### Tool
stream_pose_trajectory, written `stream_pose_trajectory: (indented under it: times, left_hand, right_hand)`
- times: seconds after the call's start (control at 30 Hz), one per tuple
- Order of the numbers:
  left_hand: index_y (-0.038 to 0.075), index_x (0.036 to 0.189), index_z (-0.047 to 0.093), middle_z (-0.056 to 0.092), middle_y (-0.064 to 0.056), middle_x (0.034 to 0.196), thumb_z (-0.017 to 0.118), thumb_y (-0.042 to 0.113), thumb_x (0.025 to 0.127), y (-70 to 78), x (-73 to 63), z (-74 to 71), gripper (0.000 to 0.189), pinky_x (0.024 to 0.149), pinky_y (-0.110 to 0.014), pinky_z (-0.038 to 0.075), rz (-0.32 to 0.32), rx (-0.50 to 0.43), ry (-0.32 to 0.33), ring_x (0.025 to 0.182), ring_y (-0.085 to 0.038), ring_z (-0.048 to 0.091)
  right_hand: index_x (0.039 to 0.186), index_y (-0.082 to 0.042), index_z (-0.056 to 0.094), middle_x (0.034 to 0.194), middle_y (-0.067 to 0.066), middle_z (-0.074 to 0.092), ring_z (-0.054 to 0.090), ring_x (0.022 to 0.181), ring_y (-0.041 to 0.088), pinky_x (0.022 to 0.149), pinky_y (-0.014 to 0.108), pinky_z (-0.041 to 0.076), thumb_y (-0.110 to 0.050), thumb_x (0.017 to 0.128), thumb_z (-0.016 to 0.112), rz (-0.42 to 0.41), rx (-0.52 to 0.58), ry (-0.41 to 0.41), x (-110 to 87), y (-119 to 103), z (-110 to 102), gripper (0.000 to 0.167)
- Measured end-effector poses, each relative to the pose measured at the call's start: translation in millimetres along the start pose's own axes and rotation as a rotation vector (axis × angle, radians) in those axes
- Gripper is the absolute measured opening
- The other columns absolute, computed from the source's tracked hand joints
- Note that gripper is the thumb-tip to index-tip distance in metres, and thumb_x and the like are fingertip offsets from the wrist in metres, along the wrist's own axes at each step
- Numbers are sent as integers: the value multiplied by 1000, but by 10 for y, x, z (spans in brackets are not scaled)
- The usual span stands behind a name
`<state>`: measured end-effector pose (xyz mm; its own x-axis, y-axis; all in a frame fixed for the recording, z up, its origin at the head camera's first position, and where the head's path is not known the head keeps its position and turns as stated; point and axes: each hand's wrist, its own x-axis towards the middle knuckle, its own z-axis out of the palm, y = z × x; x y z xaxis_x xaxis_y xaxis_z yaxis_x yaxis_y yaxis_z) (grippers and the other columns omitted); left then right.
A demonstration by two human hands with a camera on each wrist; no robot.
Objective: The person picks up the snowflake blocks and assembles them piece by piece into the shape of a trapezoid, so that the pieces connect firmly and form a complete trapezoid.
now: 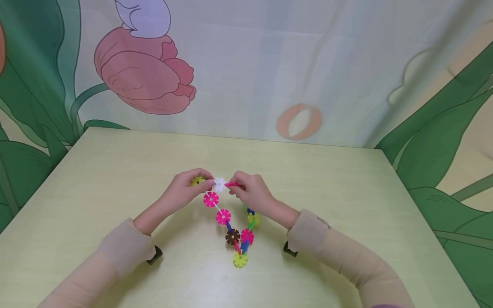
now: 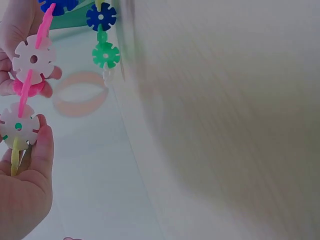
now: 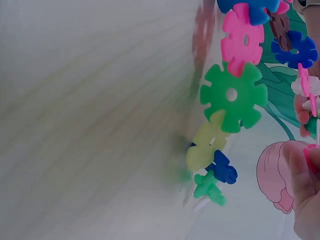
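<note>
My left hand (image 1: 181, 192) pinches a slotted plastic disc chain near a yellow disc (image 1: 198, 181) and a white disc (image 1: 219, 184). Just right of it, thumb and fingers of my right hand (image 1: 254, 192) pinch a pink disc (image 1: 232, 184), edge-on and right at the white disc's rim. Below both hands the linked chain sags in a V through pink discs (image 1: 223, 217) and a brown disc (image 1: 233, 236) to a yellow-green disc (image 1: 240, 259). Its other side climbs toward my right wrist. Green (image 3: 233, 95) and blue discs (image 2: 101, 17) show in the wrist views.
A pale wooden table (image 1: 346, 192) lies under the hands. Behind its far edge hangs a printed curtain (image 1: 239, 64) with a tulip and leaves. Dark straps (image 1: 155, 255) show under both sleeve cuffs.
</note>
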<state>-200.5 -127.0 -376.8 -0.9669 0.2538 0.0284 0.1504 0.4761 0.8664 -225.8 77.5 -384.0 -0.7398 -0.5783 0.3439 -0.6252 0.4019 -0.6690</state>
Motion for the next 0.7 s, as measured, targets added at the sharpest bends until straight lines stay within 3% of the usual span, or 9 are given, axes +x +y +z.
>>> stream_pose_trajectory:
  times: [0.2,0.7]
  left_hand:
    - [8,121,53,60,-8,113,49,34,89,36,-53,16,41,84,-37,48,36,-56,-54,95,-20,60]
    - [8,120,55,59,-10,115,47,27,92,-11,-86,88,35,82,-34,48,108,-52,-39,94,-20,61]
  right_hand:
    - [79,-1,57,72,11,66,64,64,20,53,14,47,-2,83,57,-59,-7,51,-21,-42,20,5]
    - [74,0,57,66,11,65,63,59,15,49,10,43,5,80,58,-210,-88,130,-86,-119,25,8]
